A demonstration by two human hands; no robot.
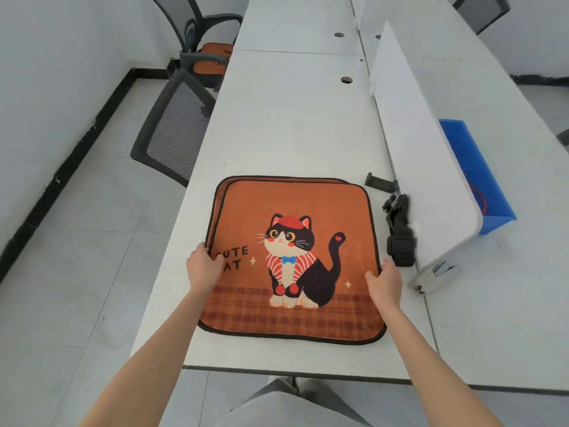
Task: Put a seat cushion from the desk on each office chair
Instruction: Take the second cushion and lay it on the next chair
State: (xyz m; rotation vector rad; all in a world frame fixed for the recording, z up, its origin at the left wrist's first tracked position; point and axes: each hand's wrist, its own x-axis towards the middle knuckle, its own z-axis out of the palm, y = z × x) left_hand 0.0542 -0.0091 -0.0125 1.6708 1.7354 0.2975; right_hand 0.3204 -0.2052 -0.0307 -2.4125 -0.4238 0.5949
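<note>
Now — top cushion (292, 260) between hands | left (204, 266) — right (385, 280)

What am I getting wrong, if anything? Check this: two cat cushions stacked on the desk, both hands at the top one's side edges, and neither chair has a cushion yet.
One thing is wrong. The far chair already carries an orange cushion, as the head view shows. The rest holds: two cat cushions stacked on the desk, left hand and right hand at the top one's side edges.
</note>
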